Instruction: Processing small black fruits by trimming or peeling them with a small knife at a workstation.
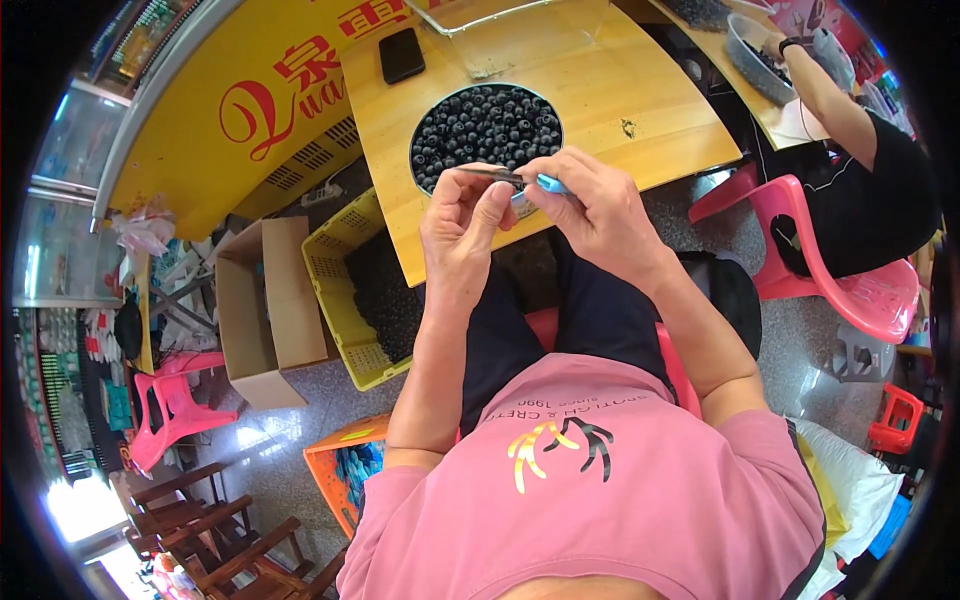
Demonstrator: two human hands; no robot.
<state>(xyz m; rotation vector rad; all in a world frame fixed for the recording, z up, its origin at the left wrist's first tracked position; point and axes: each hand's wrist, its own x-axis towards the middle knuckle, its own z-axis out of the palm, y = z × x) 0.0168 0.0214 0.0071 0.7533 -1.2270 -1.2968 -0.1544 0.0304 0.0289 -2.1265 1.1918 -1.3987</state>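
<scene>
Above the near edge of a wooden table, my two hands meet in front of a round bowl full of small, dark, round pieces. My right hand is closed on a small tool with a light blue handle. The tool's thin dark metal end reaches across to the fingers of my left hand. My left thumb and fingers are pinched together at that end. Whatever small piece may lie between them is hidden.
A black phone and a clear tray lie farther back on the table. A yellow crate with dark bits and a cardboard box stand at left. At right, another person's arm reaches a tub, near a pink chair.
</scene>
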